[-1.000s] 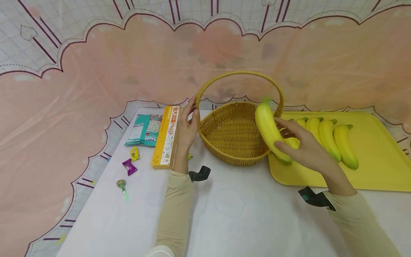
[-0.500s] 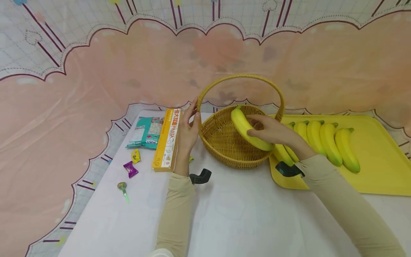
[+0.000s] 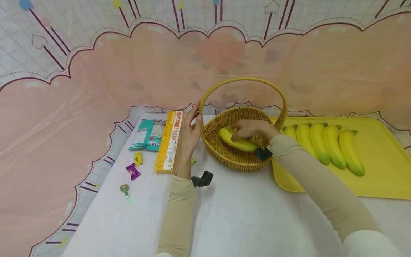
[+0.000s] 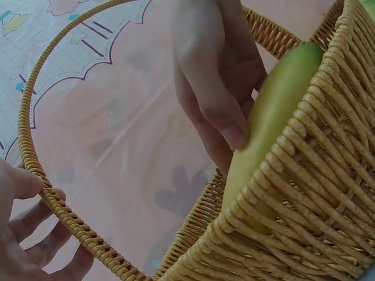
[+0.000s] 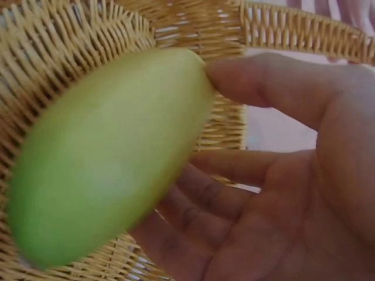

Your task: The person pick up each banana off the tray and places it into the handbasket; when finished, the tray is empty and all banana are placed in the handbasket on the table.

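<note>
The smooth, green-tipped yellow banana (image 3: 242,144) has dropped lower, into the golden-brown woven wicker basket (image 3: 237,165) at the frame's centre. My right hand (image 3: 252,129) grips it between thumb and half-curled fingers; my left hand (image 3: 190,137) lightly holds the arched handle (image 3: 244,79). The banana's long axis slants from left to lower right.
</note>
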A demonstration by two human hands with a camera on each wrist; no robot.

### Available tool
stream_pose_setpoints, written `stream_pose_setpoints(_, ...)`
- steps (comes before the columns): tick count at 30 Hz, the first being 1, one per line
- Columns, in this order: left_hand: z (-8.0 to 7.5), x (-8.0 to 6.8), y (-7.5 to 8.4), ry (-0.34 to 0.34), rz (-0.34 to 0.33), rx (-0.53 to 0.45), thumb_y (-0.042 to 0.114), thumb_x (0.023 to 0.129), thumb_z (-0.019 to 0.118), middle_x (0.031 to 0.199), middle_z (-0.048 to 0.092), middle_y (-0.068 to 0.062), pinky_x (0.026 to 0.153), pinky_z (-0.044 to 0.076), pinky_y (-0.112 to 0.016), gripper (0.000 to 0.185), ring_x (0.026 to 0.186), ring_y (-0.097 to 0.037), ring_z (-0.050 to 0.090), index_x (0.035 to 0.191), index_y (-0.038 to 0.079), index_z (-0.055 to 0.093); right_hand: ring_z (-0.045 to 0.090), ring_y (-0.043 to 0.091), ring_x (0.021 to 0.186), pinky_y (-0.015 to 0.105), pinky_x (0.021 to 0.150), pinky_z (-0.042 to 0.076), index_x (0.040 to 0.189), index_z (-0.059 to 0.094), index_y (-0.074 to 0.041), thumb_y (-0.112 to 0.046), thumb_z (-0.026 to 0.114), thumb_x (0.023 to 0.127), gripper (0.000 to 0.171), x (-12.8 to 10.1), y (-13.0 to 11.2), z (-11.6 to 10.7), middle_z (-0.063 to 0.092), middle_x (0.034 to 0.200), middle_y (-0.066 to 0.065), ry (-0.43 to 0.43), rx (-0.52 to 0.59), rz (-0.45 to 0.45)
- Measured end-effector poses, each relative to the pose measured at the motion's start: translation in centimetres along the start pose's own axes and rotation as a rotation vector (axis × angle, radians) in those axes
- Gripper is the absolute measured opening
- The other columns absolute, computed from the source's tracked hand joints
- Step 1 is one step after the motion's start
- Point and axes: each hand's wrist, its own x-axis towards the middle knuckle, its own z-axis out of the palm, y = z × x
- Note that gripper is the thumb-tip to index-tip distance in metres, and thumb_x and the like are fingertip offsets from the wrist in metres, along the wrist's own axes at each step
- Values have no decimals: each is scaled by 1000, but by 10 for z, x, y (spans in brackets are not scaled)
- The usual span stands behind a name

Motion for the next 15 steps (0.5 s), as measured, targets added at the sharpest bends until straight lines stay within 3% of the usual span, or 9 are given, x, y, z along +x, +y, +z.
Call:
stream_pose_setpoints(3,0,-1,5,-7,3,21,11,100,42,139,48,-13,103,45,-45,44,126,-29,49,145,11,39,53,26,111,37,89,53,148,25,-1,-30,57,90,73,7,-4,0,36,147,17,-54,49,38)
stream_pose_setpoints(9,0,-2,8,-18,-8,57,11,101,41,140,48,-13,103,45,-44,45,126,-27,49,145,11,38,56,23,105,36,92,53,151,13,-2,-28,60,90,81,20,-10,10,37,141,17,-122,165,75)
stream_pose_setpoints(15,1,-2,10,1,23,43,10,100,43,139,49,-15,102,45,-48,44,125,-30,49,144,9,39,62,20,96,33,92,51,149,11,2,-34,64,87,89,32,-17,22,51,123,16,-86,149,92)
